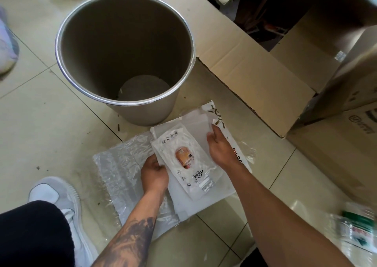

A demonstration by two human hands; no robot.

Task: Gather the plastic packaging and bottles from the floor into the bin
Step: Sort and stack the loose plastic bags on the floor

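A round beige bin [184, 42] with a silver rim stands on the tiled floor, nothing visible in it but its bare bottom. Just in front of it lies a pile of plastic packaging: a white pouch [184, 158] with an orange window on top of flat white bags [196, 127], and a crinkled clear sheet [116, 164] to the left. My left hand [154, 174] grips the left edge of the white pouch. My right hand [219, 146] pinches the right side of the stack. A clear plastic bottle [359, 228] with a green label lies blurred at the lower right.
Open cardboard boxes [255, 66] crowd the floor to the right of the bin and behind it. My white shoe [59, 197] and dark trouser leg are at the lower left. A pale fabric item [7, 48] sits at the left edge.
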